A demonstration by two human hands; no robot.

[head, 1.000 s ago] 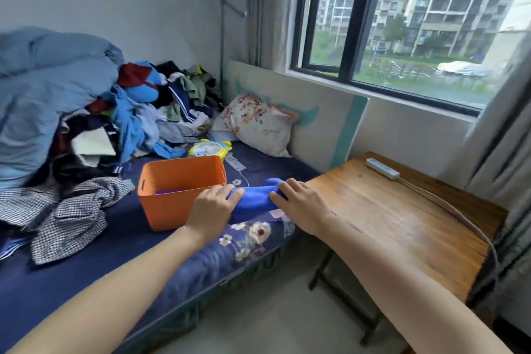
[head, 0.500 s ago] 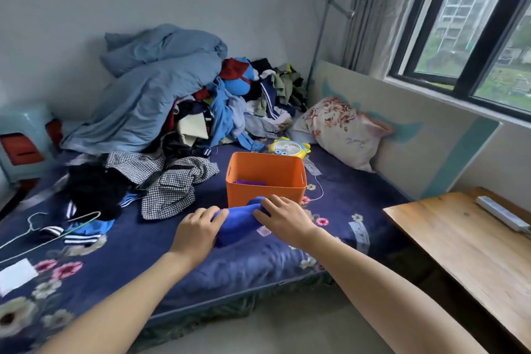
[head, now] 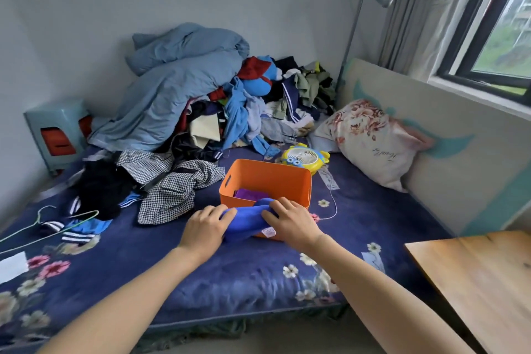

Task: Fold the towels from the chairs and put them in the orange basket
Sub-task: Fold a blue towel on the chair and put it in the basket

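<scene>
The folded blue towel [head: 244,223], gripped at its ends by the left hand [head: 205,225] and the right hand [head: 290,223], has been moved from 3 o'clock of the orange basket [head: 270,177] onto its 6 o'clock rim. Only lowering and release are judged to remain.

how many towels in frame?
2. Blue towel, gripped by left hand and right hand at the orange basket's near rim; purple towel inside it. Others may hide in the clothes pile.
</scene>
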